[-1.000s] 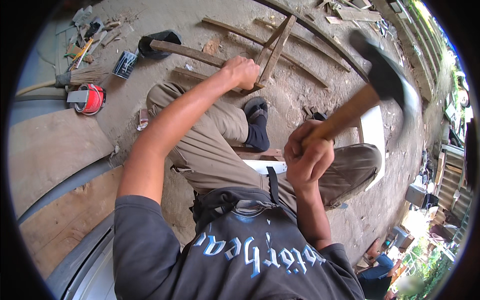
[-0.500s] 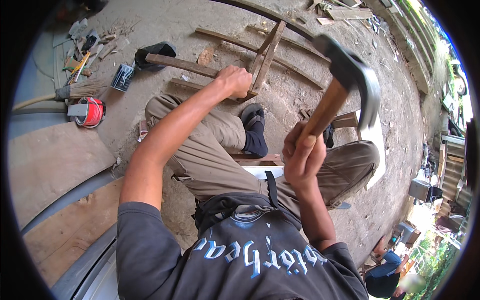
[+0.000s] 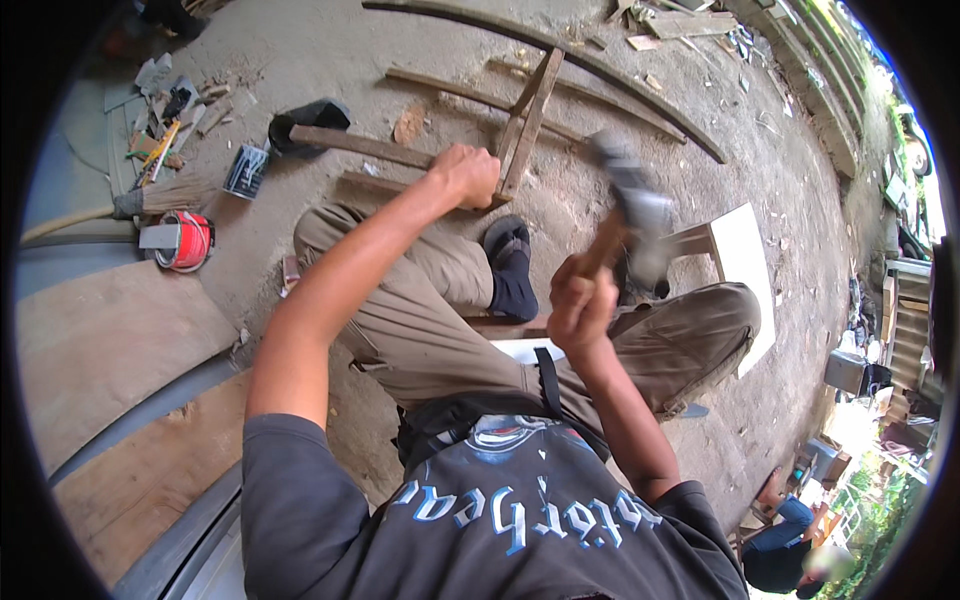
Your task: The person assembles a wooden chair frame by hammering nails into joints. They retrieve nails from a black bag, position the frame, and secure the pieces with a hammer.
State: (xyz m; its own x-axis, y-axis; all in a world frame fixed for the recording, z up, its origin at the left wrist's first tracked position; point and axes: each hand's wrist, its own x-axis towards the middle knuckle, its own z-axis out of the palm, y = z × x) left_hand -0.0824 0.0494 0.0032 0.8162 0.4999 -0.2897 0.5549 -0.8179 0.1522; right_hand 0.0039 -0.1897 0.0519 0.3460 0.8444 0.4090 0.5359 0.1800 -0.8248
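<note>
My right hand (image 3: 583, 303) is wrapped round the wooden handle of a claw hammer (image 3: 606, 242). Motion blurs the hammer's dark metal head, which is up above the ground to the right of the wooden frame. At the near end of that frame, my left hand (image 3: 466, 175) is closed round a brown wooden slat (image 3: 365, 143), beside a crosspiece (image 3: 530, 125). The frame has long, narrow pieces of wood, one of them a curved strip (image 3: 650, 92) at the far side. Whether a nail sits under my left fingers is hidden.
A white-topped wooden piece (image 3: 742, 280) lies by my right knee. To the left are a black bucket (image 3: 310, 125), a can (image 3: 246, 172), a red container (image 3: 185, 242), a broom (image 3: 165, 197) and plywood sheets (image 3: 130, 350). Another person (image 3: 785, 545) sits at the lower right.
The hammer has come down and to the left, toward the frame, with my right hand moving the same way. My left hand keeps its grip on the slat.
</note>
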